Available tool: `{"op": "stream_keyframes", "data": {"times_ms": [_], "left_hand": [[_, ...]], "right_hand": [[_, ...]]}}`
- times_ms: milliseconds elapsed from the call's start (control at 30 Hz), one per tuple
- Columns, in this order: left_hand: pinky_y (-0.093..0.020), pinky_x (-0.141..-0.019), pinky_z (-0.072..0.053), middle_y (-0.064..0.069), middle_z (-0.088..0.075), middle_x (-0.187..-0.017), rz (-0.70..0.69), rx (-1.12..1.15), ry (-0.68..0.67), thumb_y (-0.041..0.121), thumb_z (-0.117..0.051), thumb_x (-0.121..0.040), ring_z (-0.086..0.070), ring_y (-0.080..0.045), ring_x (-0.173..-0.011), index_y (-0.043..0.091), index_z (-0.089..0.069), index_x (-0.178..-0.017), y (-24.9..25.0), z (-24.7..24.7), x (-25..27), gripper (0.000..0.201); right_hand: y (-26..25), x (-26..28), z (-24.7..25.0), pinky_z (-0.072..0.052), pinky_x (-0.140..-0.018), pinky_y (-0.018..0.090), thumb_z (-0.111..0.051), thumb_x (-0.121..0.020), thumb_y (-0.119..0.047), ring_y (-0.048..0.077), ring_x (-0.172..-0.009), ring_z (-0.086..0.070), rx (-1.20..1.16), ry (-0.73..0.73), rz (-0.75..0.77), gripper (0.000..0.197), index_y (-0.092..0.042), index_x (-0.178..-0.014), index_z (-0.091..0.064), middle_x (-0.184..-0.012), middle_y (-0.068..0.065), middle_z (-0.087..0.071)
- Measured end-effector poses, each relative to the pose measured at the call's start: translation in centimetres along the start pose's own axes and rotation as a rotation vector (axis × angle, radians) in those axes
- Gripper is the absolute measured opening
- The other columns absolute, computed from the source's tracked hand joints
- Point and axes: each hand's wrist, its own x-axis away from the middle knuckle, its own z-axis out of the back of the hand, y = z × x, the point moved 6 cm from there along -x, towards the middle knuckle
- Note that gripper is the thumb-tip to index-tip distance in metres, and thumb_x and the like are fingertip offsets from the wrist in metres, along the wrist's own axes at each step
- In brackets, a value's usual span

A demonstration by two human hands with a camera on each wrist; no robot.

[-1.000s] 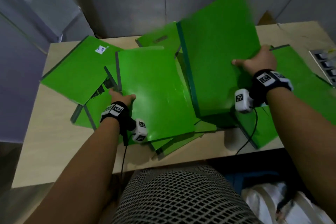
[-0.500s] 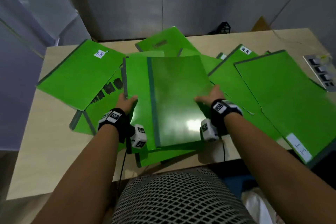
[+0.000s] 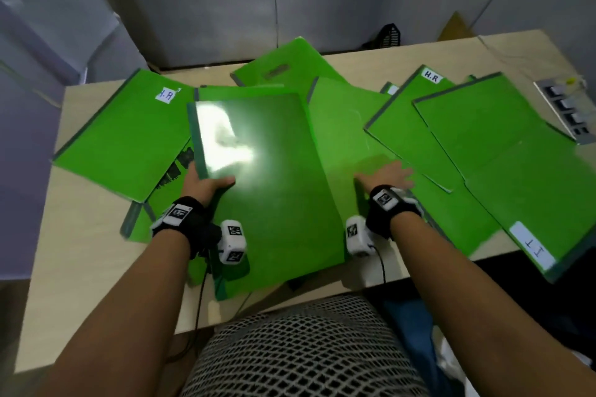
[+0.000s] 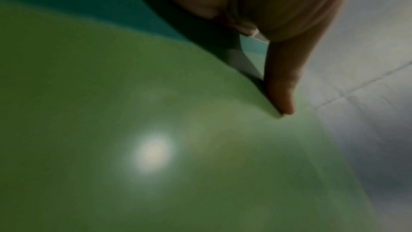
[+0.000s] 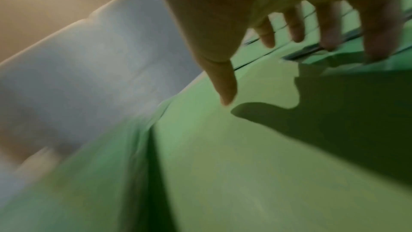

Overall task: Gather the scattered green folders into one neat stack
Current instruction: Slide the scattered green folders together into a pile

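Note:
Several green folders lie scattered and overlapping on a pale wooden table (image 3: 80, 251). In the middle, a top folder (image 3: 274, 177) with glare on it lies on a rough pile. My left hand (image 3: 203, 182) grips its left edge, thumb (image 4: 280, 94) on top and fingers hidden underneath. My right hand (image 3: 387, 174) is flat with fingers (image 5: 296, 27) spread over another folder (image 3: 348, 126) just right of the pile, and holds nothing. More folders lie at the left (image 3: 129, 138), back (image 3: 283, 68), right (image 3: 416, 119) and far right (image 3: 516, 171).
A grey switch panel (image 3: 567, 109) sits at the table's right edge. A black basket (image 3: 388, 37) stands behind the table against the grey wall. A mesh chair back (image 3: 303, 348) is at the front edge. The far-right folder overhangs the table's front.
My right hand laid the folder it carried onto the middle pile, let go and moved to the right. My left hand shifted up to grip that folder's left edge.

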Motion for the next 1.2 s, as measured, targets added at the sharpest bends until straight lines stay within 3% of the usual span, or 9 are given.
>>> {"op": "stream_keyframes", "data": {"times_ms": [100, 233, 433, 567, 700, 800, 900, 1033, 1200], "left_hand": [[-0.037, -0.091, -0.049, -0.009, -0.058, -0.097, 0.007, 0.083, 0.071, -0.012, -0.071, -0.074, -0.057, -0.032, -0.106, 0.003, -0.044, -0.129, -0.1, 3.3, 0.1, 0.063], [-0.050, -0.103, -0.045, -0.021, -0.053, -0.132, 0.005, 0.156, 0.139, 0.004, -0.079, -0.064, -0.054, -0.038, -0.118, 0.010, -0.038, -0.142, -0.5, 6.9, -0.1, 0.088], [-0.055, -0.095, -0.050, -0.015, -0.058, -0.103, -0.033, 0.130, 0.118, -0.002, -0.078, -0.065, -0.060, -0.034, -0.098, 0.008, -0.048, -0.123, -0.1, 8.9, -0.1, 0.065], [-0.051, -0.096, -0.050, -0.009, -0.060, -0.089, -0.051, 0.066, 0.075, -0.006, -0.075, -0.069, -0.061, -0.029, -0.085, 0.012, -0.050, -0.113, -0.4, 8.6, 0.0, 0.054], [-0.051, -0.093, -0.051, -0.021, -0.062, -0.116, -0.036, 0.037, 0.049, -0.002, -0.078, -0.065, -0.061, -0.040, -0.107, 0.008, -0.051, -0.124, -1.1, 7.3, 0.6, 0.065], [-0.034, -0.084, -0.048, -0.014, -0.059, -0.111, -0.052, 0.033, 0.110, -0.003, -0.074, -0.074, -0.057, -0.028, -0.098, 0.009, -0.049, -0.122, -1.5, 6.6, 1.5, 0.056], [-0.030, -0.083, -0.045, -0.010, -0.054, -0.108, -0.073, 0.066, 0.163, -0.006, -0.072, -0.077, -0.053, -0.023, -0.095, 0.004, -0.046, -0.131, -1.5, 6.8, 2.2, 0.060], [-0.032, -0.087, -0.047, -0.010, -0.052, -0.109, -0.075, 0.067, 0.184, -0.002, -0.073, -0.077, -0.053, -0.025, -0.097, 0.003, -0.041, -0.136, -1.3, 8.1, 2.5, 0.067], [-0.037, -0.094, -0.050, -0.008, -0.056, -0.102, -0.077, 0.072, 0.175, -0.003, -0.074, -0.074, -0.058, -0.028, -0.097, 0.005, -0.044, -0.134, -1.8, 9.5, 2.7, 0.067]], "right_hand": [[1.6, -1.2, 0.0, -0.026, -0.112, 0.050, -0.075, -0.070, -0.056, 0.042, -0.142, -0.021, -0.019, -0.039, -0.137, 0.118, -0.004, -0.151, -0.007, -0.157, 0.021, -0.009], [1.6, -1.9, -1.3, -0.028, -0.114, 0.048, -0.080, -0.073, -0.034, 0.040, -0.141, -0.025, -0.235, -0.129, -0.087, 0.105, -0.006, -0.151, -0.015, -0.156, 0.020, -0.019], [2.1, -1.0, -1.3, -0.046, -0.094, 0.031, -0.075, -0.081, -0.023, 0.032, -0.123, -0.054, -0.214, -0.251, -0.061, 0.062, -0.002, -0.134, -0.051, -0.138, 0.013, -0.053], [0.5, 0.3, -0.4, -0.041, -0.107, 0.045, -0.077, -0.077, -0.030, 0.037, -0.129, -0.046, -0.162, -0.184, -0.023, 0.086, 0.004, -0.141, -0.030, -0.145, 0.023, -0.042], [0.8, 1.7, 0.5, -0.041, -0.103, 0.042, -0.075, -0.082, -0.023, 0.038, -0.130, -0.045, -0.085, -0.100, 0.038, 0.090, 0.007, -0.145, -0.019, -0.145, 0.024, -0.040], [1.8, 3.0, 0.3, -0.044, -0.077, 0.036, -0.068, -0.088, -0.028, 0.034, -0.098, -0.057, 0.061, -0.106, 0.099, 0.044, 0.007, -0.109, -0.052, -0.127, 0.025, -0.057], [1.9, 4.3, 0.4, -0.042, -0.071, 0.033, -0.063, -0.091, -0.029, 0.034, -0.092, -0.060, 0.182, -0.104, 0.152, 0.037, 0.004, -0.077, -0.055, -0.116, 0.023, -0.064], [1.2, 4.5, 1.9, -0.047, -0.084, 0.041, -0.059, -0.093, -0.017, 0.038, -0.103, -0.059, 0.070, -0.071, 0.187, 0.027, 0.010, -0.097, -0.059, -0.123, 0.026, -0.059], [1.2, 4.4, 3.3, -0.040, -0.103, 0.041, -0.058, -0.093, -0.009, 0.037, -0.129, -0.046, -0.164, -0.090, 0.196, 0.049, 0.006, -0.137, -0.039, -0.141, 0.023, -0.045]]}}
